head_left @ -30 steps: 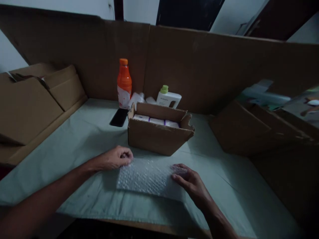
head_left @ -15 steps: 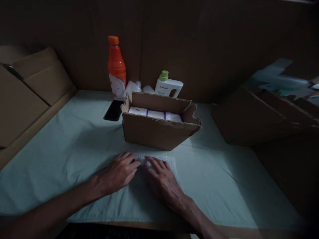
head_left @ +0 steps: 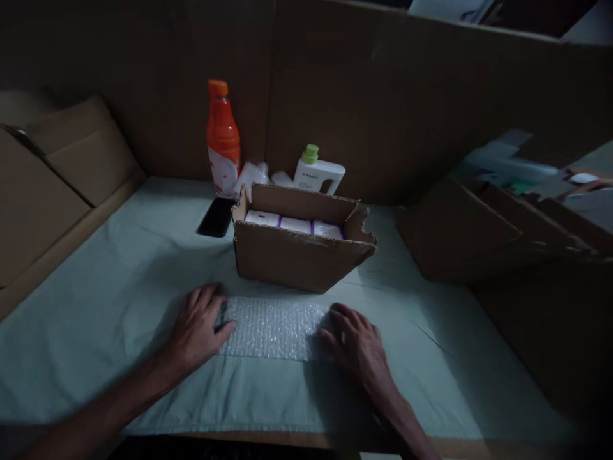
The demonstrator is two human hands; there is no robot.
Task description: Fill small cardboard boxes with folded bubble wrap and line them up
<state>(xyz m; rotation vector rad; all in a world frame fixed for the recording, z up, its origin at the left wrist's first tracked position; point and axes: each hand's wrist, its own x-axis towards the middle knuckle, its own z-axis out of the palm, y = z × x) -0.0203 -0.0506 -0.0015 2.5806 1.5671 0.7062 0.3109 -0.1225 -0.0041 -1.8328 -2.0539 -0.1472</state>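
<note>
A folded strip of bubble wrap (head_left: 272, 328) lies flat on the pale green cloth (head_left: 119, 281) in front of me. My left hand (head_left: 197, 327) rests palm down on its left end, fingers spread. On the wrap's right end my right hand (head_left: 357, 344) presses flat the same way. Just behind the wrap stands an open cardboard box (head_left: 299, 246) with white, purple-marked packs (head_left: 292, 223) inside.
An orange bottle (head_left: 223, 137), a white jug with a green cap (head_left: 317, 172) and crumpled white wrapping (head_left: 251, 174) stand behind the box. A black phone (head_left: 216, 217) lies left of it. Cardboard walls ring the table, with cartons at left (head_left: 52, 185) and right (head_left: 483, 236).
The wrap, a wider sheet a second ago, is now a narrower strip. My hands met at its middle half a second ago and have since slid apart to its two ends.
</note>
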